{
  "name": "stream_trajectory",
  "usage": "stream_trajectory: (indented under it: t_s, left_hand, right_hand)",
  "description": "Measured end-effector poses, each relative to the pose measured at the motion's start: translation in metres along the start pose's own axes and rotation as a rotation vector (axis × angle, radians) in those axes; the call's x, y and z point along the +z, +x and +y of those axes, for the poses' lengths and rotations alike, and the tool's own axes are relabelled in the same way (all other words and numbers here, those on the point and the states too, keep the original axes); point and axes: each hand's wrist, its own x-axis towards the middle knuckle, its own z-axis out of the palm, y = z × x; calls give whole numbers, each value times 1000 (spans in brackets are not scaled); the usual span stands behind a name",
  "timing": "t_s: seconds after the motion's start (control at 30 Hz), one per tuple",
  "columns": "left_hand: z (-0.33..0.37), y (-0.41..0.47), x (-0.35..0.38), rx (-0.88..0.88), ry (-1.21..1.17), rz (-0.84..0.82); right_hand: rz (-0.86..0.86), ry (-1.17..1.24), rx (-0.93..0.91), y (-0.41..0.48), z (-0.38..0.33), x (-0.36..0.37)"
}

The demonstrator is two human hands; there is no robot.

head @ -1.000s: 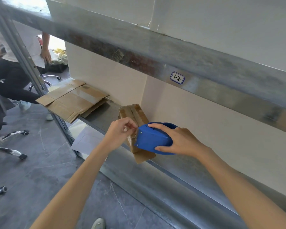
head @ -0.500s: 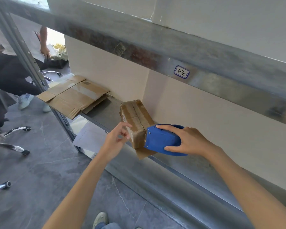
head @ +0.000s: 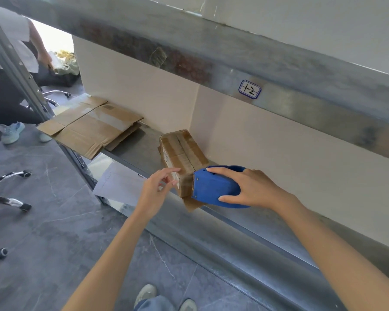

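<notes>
A small brown box (head: pixel 182 151) sits on a metal shelf (head: pixel 139 149), close to the pale wall (head: pixel 279 142). Its near end pokes a little over the front edge of the shelf. Shiny tape runs along its top and down its near end.

The right grip (head: pixel 254 189) is curled round a blue tape roller (head: pixel 213 187), fingers on top and thumb below. The toothed front of the roller presses on the near right corner of the box.

The left grip (head: pixel 155 194) is open and holds nothing. Its fingers are loose and spread, with the tips right at the near end of the box. I cannot tell if they touch it.

Flat cardboard (head: pixel 92 129) lies farther left on the same shelf, well apart from the box. A white sheet (head: pixel 119 182) lies lower down, under the shelf. A small label (head: pixel 249 89) with writing is stuck on the metal bar above.

Down below is a dark grey floor (head: pixel 43 221), and the person's shoes (head: pixel 145 292) show at the bottom. At the far left another person (head: pixel 7 104) sits, with shiny chair legs (head: pixel 9 176) nearby.
</notes>
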Motion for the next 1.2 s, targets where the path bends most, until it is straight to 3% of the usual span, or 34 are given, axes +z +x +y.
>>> stream_trajectory:
  t_s: [0.43,0.53,0.63,0.73,0.93,1.2]
  left_hand:
    - [-26,21,14,222,53,46]
    - [-31,32,9,284,156,80]
    - [-36,48,0,496,268,-13]
    - [-36,64,-9,566,261,-144]
    - [-34,76,-15,402,166,-302]
    - [-31,78,-17,364,128,-288]
  right_hand:
    - [1,-17,122,0,-1,1]
    - [-5,-33,151,2,-1,2]
    - [-12,-29,168,4,-1,1]
    - [-19,-22,174,4,-2,-2]
    - [-13,-19,195,2,-7,-6]
    - [-12,-10,214,2,-12,-9]
